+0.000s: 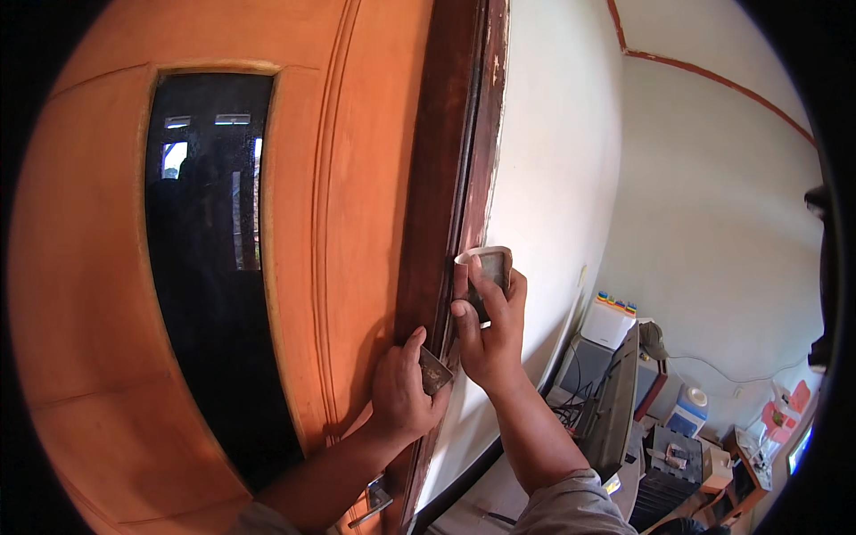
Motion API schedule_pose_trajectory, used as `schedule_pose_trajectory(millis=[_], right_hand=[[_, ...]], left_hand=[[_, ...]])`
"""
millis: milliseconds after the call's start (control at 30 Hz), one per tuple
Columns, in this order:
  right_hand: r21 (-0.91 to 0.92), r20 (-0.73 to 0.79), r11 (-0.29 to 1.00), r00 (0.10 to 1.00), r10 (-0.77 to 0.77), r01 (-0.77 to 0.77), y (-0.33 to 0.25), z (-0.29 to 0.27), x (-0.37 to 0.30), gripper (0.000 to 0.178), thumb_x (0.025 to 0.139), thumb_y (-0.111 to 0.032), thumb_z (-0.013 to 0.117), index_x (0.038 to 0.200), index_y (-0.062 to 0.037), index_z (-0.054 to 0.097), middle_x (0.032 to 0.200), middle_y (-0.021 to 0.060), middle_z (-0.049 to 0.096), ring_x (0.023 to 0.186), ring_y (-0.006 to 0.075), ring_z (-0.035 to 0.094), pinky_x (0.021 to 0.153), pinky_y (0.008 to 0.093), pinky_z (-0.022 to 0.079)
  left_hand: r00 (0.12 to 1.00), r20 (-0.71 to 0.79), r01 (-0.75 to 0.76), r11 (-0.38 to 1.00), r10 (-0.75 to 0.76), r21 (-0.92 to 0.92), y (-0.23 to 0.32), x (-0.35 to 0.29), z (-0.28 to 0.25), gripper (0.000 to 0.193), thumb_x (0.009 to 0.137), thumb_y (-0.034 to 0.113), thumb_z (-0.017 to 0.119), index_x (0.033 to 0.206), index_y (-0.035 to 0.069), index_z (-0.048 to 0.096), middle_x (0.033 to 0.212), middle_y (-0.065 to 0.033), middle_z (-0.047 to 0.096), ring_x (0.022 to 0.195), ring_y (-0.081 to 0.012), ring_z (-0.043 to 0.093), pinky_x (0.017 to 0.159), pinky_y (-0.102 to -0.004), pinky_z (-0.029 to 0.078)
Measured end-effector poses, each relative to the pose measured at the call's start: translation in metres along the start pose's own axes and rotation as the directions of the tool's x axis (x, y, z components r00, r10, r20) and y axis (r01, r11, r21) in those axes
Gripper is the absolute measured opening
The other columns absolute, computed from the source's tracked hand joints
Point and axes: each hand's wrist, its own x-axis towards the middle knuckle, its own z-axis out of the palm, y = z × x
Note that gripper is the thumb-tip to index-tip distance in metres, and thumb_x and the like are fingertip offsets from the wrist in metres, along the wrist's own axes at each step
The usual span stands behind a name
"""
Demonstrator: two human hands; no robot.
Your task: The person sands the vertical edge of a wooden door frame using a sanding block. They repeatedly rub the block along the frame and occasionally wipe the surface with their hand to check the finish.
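My right hand (497, 343) grips a folded sheet of sandpaper (495, 266), reddish brown at one edge and grey on its face. The sheet rests against the outer edge of the dark brown door frame (450, 143), where it meets the white wall. Lower and to the left, my left hand (401, 392) is closed around a small dark flat piece (435, 371) with a square corner, held at the frame. Its kind is unclear, since the fingers and palm cover part of it.
An orange wooden door (357, 223) with a dark glass panel (209, 250) fills the left, its metal handle (374, 499) low down. At right are a large dark flat panel (615, 401), a white box (609, 321), a blue-and-white jug (688, 412) and a black crate (664, 468).
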Motion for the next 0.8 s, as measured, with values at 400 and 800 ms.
schedule_pose_trajectory(millis=[400,800], right_hand=[[-0.076,-0.005,0.996,0.999,0.052,-0.052,0.000,-0.004,0.010,0.058,0.089,-0.002,0.075,0.145,-0.0123,0.064,0.128,0.0305,0.056,0.120,0.0480,0.059,0.101,0.0501,0.052],[-0.051,-0.141,0.998,0.990,0.021,-0.029,0.015,0.013,0.038,0.049,0.091,-0.010,0.078,0.139,-0.0104,0.067,0.124,0.0305,0.057,0.111,0.0477,0.061,0.094,0.0491,0.053]], left_hand=[[0.996,0.050,0.067,0.998,-0.068,0.014,0.003,-0.003,0.001,0.082,0.085,0.015,0.084,0.148,-0.014,0.039,0.126,-0.0333,0.059,0.103,-0.0473,0.063,0.091,-0.0520,0.052],[0.997,0.027,0.070,0.998,-0.070,0.001,0.001,-0.001,0.001,0.085,0.083,0.018,0.083,0.150,-0.012,0.041,0.100,-0.0243,0.058,0.080,-0.0384,0.057,0.071,-0.0477,0.046]])
